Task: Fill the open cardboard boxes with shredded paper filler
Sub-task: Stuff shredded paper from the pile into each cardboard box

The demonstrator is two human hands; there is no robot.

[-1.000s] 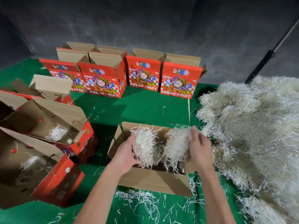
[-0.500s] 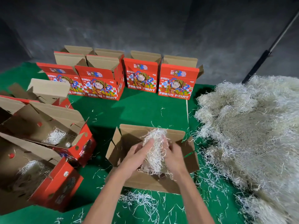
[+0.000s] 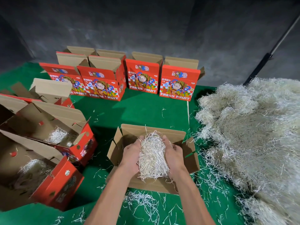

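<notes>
While both palms cup its sides, a wad of shredded paper (image 3: 152,158) sits pressed between the left hand (image 3: 131,156) and right hand (image 3: 174,157), fingers loosely curved, inside an open cardboard box (image 3: 151,130). Two boxes (image 3: 68,127) at left hold small tufts.

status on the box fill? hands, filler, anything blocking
Left hand and right hand cup one wad of shredded paper between them. Wad sits over the open box in front. Nothing in the way.
</notes>
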